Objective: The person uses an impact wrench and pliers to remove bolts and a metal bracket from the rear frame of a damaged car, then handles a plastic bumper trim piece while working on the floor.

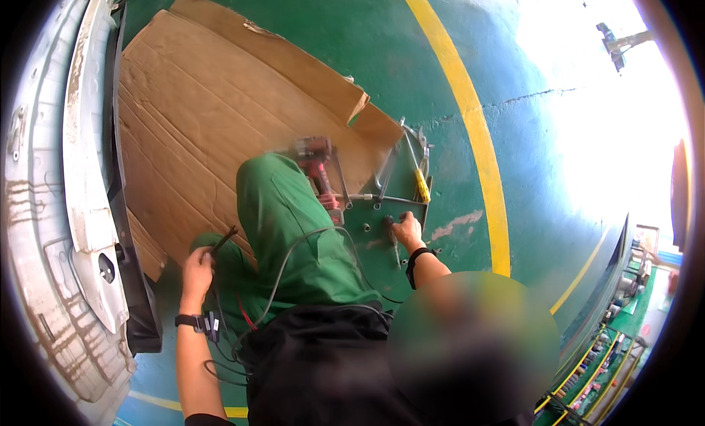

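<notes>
Screwdriver with a dark handle [391,231] sits under the right hand [407,228], which is curled around its top end above a grey metal tray [407,191] lying on the green painted floor [440,95]; the shaft points down toward the person's knee side, and the tip is too small to make out. On the tray lie a yellow-handled screwdriver [421,182], a few long grey metal tools [344,182] and some small round fittings [366,226]. A red cordless power drill [317,169] rests just beside the tray, at the edge of a large flattened brown cardboard sheet [198,117]. The left hand [197,268] is closed on a thin dark rod-like tool [222,240], held up near the green-trousered knee [283,213], with a white car body panel [84,169] close on that side. To handle the dark-handled driver well, I judge the right hand should take a full grip along the handle before lifting, keep the shaft clear of the grey cable [294,257] that runs across the lap, and avoid knocking the loose fittings off the tray.
</notes>
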Action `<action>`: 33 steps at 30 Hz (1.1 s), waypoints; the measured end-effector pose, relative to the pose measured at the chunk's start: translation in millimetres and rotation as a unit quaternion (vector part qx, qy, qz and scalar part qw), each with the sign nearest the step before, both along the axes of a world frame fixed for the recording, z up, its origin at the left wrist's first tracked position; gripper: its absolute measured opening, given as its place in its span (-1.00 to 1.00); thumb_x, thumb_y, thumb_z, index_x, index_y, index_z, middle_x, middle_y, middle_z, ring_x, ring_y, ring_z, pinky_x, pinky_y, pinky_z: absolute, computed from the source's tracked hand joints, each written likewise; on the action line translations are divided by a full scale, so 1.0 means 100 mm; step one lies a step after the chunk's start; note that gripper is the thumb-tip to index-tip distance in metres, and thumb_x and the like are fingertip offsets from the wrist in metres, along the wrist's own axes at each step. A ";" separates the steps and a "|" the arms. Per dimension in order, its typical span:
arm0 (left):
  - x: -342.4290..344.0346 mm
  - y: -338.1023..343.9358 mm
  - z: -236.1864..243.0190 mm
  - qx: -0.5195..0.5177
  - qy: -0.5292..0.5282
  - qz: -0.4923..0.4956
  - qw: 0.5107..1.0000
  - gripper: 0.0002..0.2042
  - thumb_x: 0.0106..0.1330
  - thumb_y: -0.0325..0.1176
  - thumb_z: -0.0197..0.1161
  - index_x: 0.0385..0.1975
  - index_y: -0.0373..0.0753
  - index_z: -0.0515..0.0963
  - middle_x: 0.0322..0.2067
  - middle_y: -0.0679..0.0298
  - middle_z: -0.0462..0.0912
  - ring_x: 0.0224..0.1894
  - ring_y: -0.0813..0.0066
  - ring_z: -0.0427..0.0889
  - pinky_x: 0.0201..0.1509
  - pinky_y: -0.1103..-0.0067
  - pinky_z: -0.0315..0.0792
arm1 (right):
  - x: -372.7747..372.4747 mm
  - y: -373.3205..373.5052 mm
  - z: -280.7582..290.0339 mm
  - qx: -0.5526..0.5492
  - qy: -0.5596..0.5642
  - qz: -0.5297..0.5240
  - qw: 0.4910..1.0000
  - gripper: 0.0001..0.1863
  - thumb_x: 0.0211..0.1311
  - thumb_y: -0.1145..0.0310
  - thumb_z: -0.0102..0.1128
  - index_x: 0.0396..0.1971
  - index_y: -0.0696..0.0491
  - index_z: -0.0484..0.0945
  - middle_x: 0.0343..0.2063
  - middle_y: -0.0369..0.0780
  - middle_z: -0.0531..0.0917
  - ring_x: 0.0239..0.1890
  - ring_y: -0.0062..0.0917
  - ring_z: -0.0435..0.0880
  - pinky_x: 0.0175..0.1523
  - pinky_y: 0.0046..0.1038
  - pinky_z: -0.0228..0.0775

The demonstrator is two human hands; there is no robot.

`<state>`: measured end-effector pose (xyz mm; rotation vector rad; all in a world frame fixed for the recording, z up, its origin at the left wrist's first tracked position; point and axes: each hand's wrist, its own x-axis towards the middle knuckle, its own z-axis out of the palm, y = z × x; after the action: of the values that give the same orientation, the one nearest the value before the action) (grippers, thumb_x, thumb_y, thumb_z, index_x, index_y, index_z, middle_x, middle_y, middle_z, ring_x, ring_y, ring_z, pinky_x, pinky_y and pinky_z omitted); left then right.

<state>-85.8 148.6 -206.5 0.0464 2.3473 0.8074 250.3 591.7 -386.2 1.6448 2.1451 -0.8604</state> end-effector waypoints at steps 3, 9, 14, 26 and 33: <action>-0.11 0.13 -0.24 -0.040 0.033 -0.081 0.995 -0.74 0.38 -0.39 0.14 -0.05 -0.31 0.67 -0.14 -0.04 0.74 -0.06 0.01 0.72 0.06 0.31 0.53 | -0.03 -0.02 -0.04 -0.001 0.015 0.010 1.000 -0.44 0.07 0.18 0.40 0.06 0.11 0.51 -0.09 0.05 0.70 0.06 -0.06 0.65 0.19 -0.17 0.49; -0.05 0.47 -0.28 -0.047 0.036 -0.153 0.986 -0.75 0.39 -0.39 0.16 -0.02 -0.24 0.67 -0.05 -0.05 0.71 0.07 -0.04 0.65 0.18 0.29 0.49 | -0.19 -0.10 0.04 -0.038 0.008 0.116 0.993 -0.52 0.07 0.20 0.36 -0.01 0.07 0.51 -0.16 0.04 0.71 0.00 -0.03 0.67 0.12 -0.12 0.53; 0.01 0.46 0.10 -0.009 0.103 -0.095 0.990 -0.68 0.36 -0.34 0.23 0.07 -0.27 0.58 -0.04 -0.06 0.70 0.03 -0.02 0.69 0.12 0.27 0.55 | -0.41 0.07 0.36 0.023 0.006 0.073 0.997 -0.59 0.06 0.07 0.38 -0.29 0.13 0.63 -0.31 0.01 0.73 -0.21 -0.07 0.72 -0.10 -0.14 0.56; 0.74 -0.80 1.29 0.072 0.207 0.178 0.959 -0.62 0.38 -0.23 0.33 0.12 -0.24 0.52 -0.08 0.03 0.70 -0.18 0.21 0.73 -0.14 0.40 0.58 | -2.92 -0.41 3.52 -0.204 0.666 -0.047 0.716 -0.81 0.45 0.33 0.07 -0.37 0.09 0.44 -0.43 -0.25 0.48 -0.42 -0.53 0.49 -0.15 -0.41 0.49; 0.97 -0.95 1.74 0.113 0.287 0.326 0.894 -0.50 0.35 -0.23 0.34 0.21 -0.31 0.42 0.16 -0.03 0.53 0.16 0.02 0.57 0.03 0.31 0.55 | -3.82 -2.78 4.98 -0.376 0.751 0.177 0.513 -0.80 0.54 0.30 0.03 -0.33 0.05 0.37 -0.45 -0.28 0.39 -0.46 -0.56 0.38 -0.08 -0.29 0.51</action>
<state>11.2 53.2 -32.3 -0.4961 2.8410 1.5658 -131.9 313.3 111.8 -0.4398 1.7786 -3.0691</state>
